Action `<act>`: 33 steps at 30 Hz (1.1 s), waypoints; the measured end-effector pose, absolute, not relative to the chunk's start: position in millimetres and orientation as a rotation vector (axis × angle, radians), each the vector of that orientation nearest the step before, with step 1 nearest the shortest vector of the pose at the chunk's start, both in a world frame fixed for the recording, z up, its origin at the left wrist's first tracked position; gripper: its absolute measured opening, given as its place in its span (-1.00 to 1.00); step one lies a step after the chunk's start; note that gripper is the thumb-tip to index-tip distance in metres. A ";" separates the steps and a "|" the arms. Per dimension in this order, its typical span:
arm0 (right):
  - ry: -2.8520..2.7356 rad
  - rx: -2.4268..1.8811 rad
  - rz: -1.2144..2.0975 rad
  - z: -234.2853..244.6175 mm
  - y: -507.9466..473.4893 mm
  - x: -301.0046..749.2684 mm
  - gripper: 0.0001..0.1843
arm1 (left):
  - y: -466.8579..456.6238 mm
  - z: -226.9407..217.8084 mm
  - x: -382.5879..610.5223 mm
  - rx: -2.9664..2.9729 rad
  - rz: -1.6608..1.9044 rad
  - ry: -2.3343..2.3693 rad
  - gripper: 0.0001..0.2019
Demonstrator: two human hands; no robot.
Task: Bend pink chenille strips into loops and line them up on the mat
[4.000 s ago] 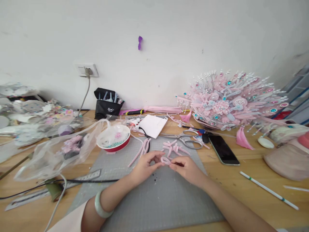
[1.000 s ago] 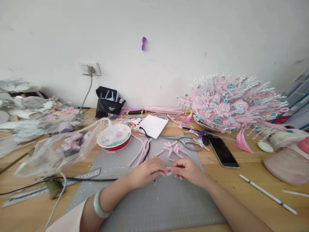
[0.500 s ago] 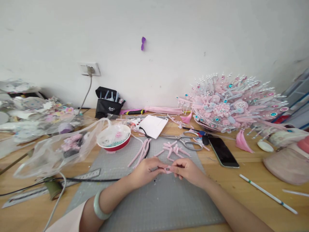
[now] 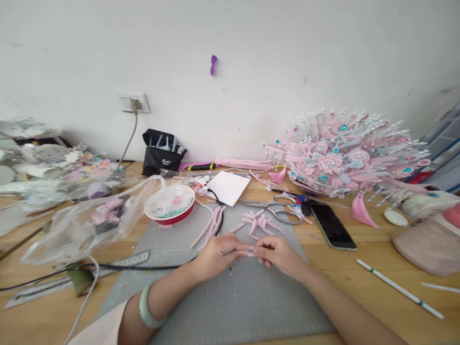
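Over the grey cutting mat, my left hand and my right hand meet, fingertips pinched. Between them is a short, bent pink pipe cleaner, mostly hidden by the fingers; each hand grips one end. Just beyond lies a cluster of bent pink pipe cleaner pieces. Several longer pink strips rest behind my left hand, beside a black cord. Scissors with grey handles lie past the cluster.
To the right are a phone, a white stick and a large jewelled pink headdress. On the left sit a red-and-white bowl of beads, a plastic bag and cables. A white card lies behind the mat.
The pink loop between my fingertips looks flatter and narrower, and my left fingers have shifted slightly. Everything else stays put.
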State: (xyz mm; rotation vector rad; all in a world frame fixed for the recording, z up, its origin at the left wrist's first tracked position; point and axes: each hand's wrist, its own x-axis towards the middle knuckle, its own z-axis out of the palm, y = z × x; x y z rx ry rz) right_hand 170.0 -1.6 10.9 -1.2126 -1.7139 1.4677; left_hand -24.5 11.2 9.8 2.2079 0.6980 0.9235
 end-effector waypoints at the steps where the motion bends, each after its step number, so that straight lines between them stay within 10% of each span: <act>1: -1.712 -1.212 1.469 11.2 -1.6 169.8 -0.63 | 11.2 9.7 -24.5 2.212 0.928 0.698 -0.72; 33: -1.843 -1.234 1.254 19.5 3.8 176.0 -0.63 | 16.2 11.8 -19.9 1.624 0.964 1.052 -0.81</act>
